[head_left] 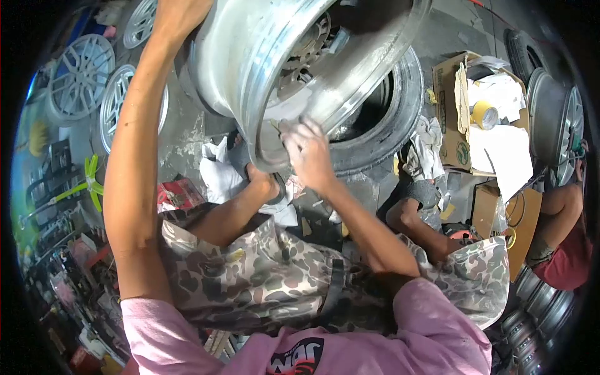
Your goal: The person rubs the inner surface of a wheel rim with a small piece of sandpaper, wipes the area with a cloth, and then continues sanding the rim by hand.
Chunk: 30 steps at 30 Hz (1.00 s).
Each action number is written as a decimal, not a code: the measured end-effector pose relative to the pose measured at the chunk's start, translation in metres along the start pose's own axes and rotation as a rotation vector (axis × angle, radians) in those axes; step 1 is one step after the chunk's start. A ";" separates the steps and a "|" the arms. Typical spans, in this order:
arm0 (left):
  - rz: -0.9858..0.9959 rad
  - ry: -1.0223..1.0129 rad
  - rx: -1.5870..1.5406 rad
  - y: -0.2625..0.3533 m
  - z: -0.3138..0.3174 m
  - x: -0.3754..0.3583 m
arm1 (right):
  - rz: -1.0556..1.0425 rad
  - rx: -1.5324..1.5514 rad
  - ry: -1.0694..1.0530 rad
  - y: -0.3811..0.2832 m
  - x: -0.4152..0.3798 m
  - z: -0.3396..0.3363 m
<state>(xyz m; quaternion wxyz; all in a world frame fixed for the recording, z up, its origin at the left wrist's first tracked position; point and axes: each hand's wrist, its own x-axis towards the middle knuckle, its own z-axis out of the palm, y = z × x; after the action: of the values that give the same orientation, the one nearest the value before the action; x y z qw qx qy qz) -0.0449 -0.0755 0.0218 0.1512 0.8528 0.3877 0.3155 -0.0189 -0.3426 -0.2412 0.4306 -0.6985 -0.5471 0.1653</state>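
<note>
A silvery wheel rim is tilted in front of me, its open barrel turned towards my right side. My left hand is at the rim's upper left; the frame's top edge cuts off its fingers, so its grip is hidden. At the near lip of the barrel is my right hand, fingers bent together against the metal and blurred by motion. A small greenish bit shows at its fingertips, too small to name. Beneath and behind the rim lies a black tire.
Several spoked wheels lie at the left. A cardboard box at the right holds papers and a yellow tape roll. Crumpled cloth lies beside the tire. Another person's bent leg shows at the far right, near stacked rims.
</note>
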 end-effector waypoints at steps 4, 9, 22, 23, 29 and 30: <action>0.009 -0.012 -0.103 0.002 0.000 -0.001 | 0.018 -0.253 0.115 0.022 0.033 -0.009; 0.027 0.030 -0.008 0.001 -0.001 0.001 | -0.035 -0.177 -0.029 0.016 0.010 0.000; -0.035 0.018 0.068 0.005 -0.004 -0.002 | -0.018 -0.416 0.049 0.024 0.038 0.000; -0.037 0.020 0.061 0.004 -0.003 -0.003 | 0.011 -0.228 -0.010 0.013 0.027 0.003; 0.012 0.041 0.014 0.003 -0.004 -0.002 | -0.032 -0.416 0.059 0.036 0.049 -0.011; 0.006 0.042 0.017 0.002 -0.005 -0.001 | -0.037 -0.419 0.063 0.028 0.047 -0.007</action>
<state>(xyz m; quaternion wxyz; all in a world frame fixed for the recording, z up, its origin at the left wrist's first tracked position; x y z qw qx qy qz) -0.0473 -0.0781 0.0258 0.1348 0.8484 0.3906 0.3308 0.0197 -0.3037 -0.2481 0.2956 -0.7675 -0.5686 0.0181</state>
